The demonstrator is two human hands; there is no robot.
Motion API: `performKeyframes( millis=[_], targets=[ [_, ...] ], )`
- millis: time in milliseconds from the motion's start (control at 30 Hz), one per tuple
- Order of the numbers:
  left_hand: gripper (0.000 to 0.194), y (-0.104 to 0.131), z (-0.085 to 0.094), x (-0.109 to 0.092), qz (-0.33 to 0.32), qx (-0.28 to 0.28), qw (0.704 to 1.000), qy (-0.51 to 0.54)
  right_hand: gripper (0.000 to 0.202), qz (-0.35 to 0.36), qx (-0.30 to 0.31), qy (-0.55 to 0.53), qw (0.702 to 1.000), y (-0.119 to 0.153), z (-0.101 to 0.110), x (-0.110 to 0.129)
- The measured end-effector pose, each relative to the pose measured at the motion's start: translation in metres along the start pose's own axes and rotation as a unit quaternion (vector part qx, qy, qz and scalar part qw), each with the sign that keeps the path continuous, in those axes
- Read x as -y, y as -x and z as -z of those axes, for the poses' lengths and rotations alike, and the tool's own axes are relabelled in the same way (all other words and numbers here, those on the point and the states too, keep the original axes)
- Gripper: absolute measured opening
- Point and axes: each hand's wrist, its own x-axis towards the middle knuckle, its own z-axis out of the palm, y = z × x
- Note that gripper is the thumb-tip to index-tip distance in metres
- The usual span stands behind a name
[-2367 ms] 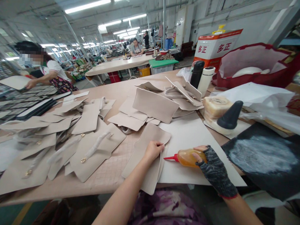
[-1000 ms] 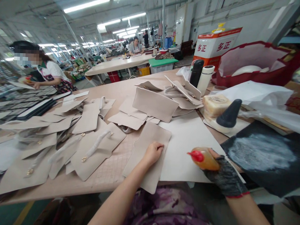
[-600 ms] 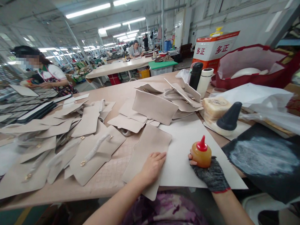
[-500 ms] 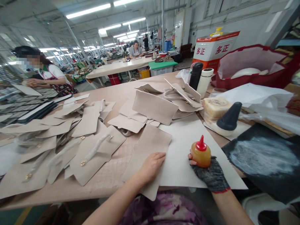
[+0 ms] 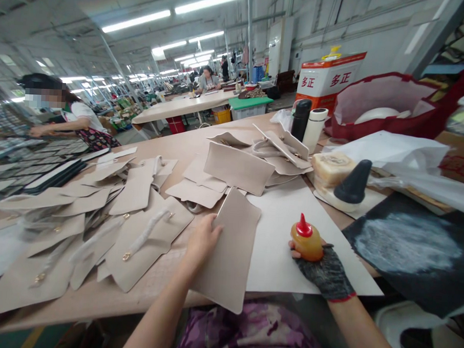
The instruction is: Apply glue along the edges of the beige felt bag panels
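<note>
My left hand [image 5: 203,240] is at the left edge of a beige leather panel [image 5: 234,246], with the thumb on top and the other fingers partly hidden at its edge. The panel lies at the table's front edge, its lower end jutting past it, partly over a white sheet [image 5: 278,258]. In a dark fingerless glove, my right hand [image 5: 322,267] is wrapped round a squeeze bottle [image 5: 307,242] of amber liquid, its red tip pointing up above the sheet.
Beige panels with handles [image 5: 148,237] cover the left; more pieces [image 5: 238,166] lie behind. At right are a black cone [image 5: 353,184], a yellowish block [image 5: 332,168], two flasks [image 5: 314,129], a dark mat [image 5: 409,248] and a red bag [image 5: 385,98]. A person [image 5: 78,118] works at far left.
My left hand has moved left, from the top of the panel to its left edge, and the panel looks slightly raised there. The bottle in my right hand has tilted a little left.
</note>
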Motion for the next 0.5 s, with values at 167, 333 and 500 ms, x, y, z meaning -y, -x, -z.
performKeyframes(
  millis=[167, 333, 500],
  targets=[
    [0.041, 0.015, -0.005, -0.052, -0.089, 0.000, 0.971, -0.223, 0.031, -0.065, -0.036, -0.088, 0.993, 0.000, -0.001, 0.000],
    [0.051, 0.024, -0.044, -0.067, -0.119, 0.044, 0.961, -0.247, 0.031, -0.085, -0.062, -0.118, 0.987, -0.001, 0.000, 0.001],
    [0.051, 0.028, -0.064, -0.067, -0.142, 0.053, 0.954, -0.260, 0.027, -0.071, -0.066, -0.160, 0.982, -0.001, 0.003, -0.001]
  ],
)
